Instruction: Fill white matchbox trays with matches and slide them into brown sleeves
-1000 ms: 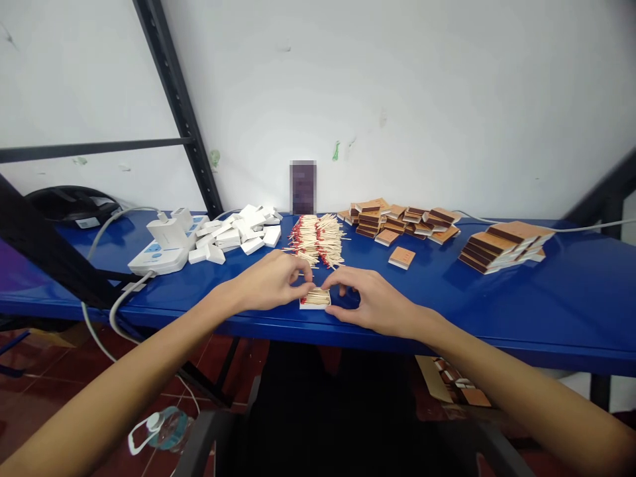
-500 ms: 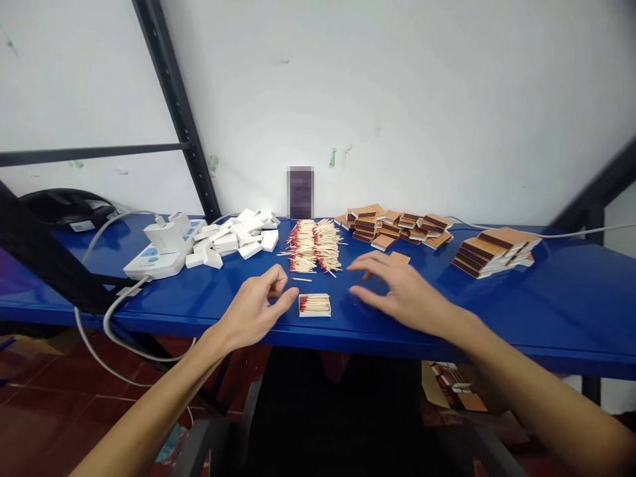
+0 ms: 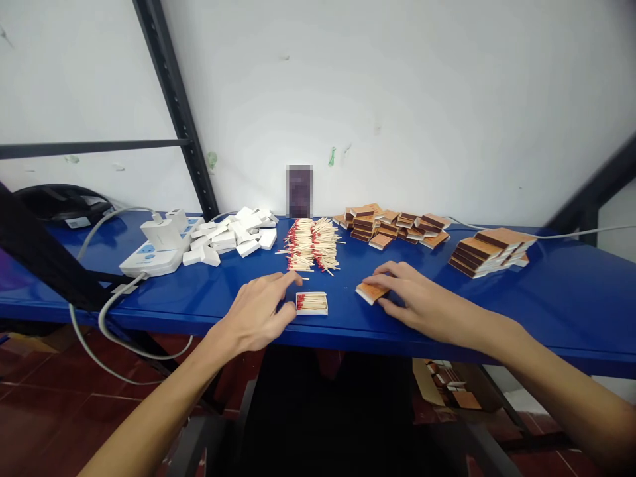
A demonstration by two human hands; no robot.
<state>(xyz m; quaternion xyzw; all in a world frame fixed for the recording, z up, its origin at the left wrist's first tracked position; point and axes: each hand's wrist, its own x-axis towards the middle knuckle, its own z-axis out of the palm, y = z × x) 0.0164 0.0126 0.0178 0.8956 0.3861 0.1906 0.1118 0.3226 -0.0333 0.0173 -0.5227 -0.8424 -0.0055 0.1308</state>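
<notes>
- Currently, right hand (image 3: 415,298) pinches the orange matchbox sleeve (image 3: 371,292), thumb on the near side, fingers on the far; sleeve sits right of the tray. Whether raised off the table: cannot tell.
- Left hand (image 3: 261,310): thumb and index apart, no object seen between; tips just beside the tray's left end, contact unclear.
- Sleeve handling (judged): very light, thin card, crushable; light hold on opposite edges.
- White tray (image 3: 312,313): on blue table (image 3: 561,298) near its front edge, matches (image 3: 315,302) inside, red heads left. Likely light, weak-walled; take by short ends, keep level.
- Beyond: loose match heap (image 3: 314,245).
</notes>
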